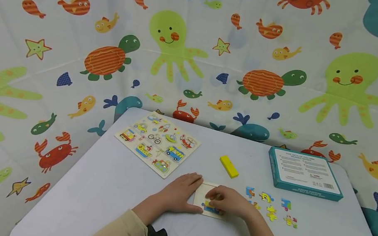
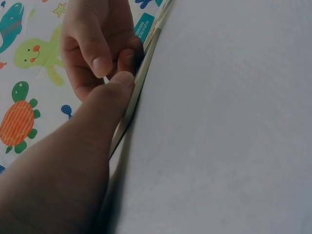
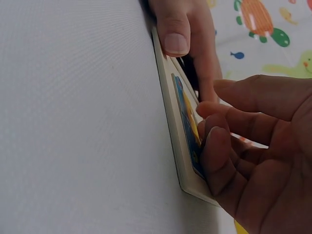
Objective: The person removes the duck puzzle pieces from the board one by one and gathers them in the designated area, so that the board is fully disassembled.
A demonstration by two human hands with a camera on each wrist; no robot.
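A small wooden puzzle board (image 1: 204,189) lies on the table near its front. Blue and yellow puzzle pieces (image 3: 183,117) sit in its recess along the near side. My left hand (image 1: 180,192) rests on the board's left side, fingers extended, thumb (image 3: 176,44) pressing at the near edge. Over the board's right part is my right hand (image 1: 233,201), its fingers loosely bent and touching the laid pieces. No piece shows between its fingers and thumb. To the right lie several loose puzzle pieces (image 1: 271,213), one partly hidden by the right hand.
Behind the left hand is a larger wooden vehicle puzzle (image 1: 158,142). A yellow block (image 1: 229,166) lies beyond the small board. The teal-edged box (image 1: 306,174) is at the back right. A cloth with sea animals hangs behind the white table (image 1: 82,204).
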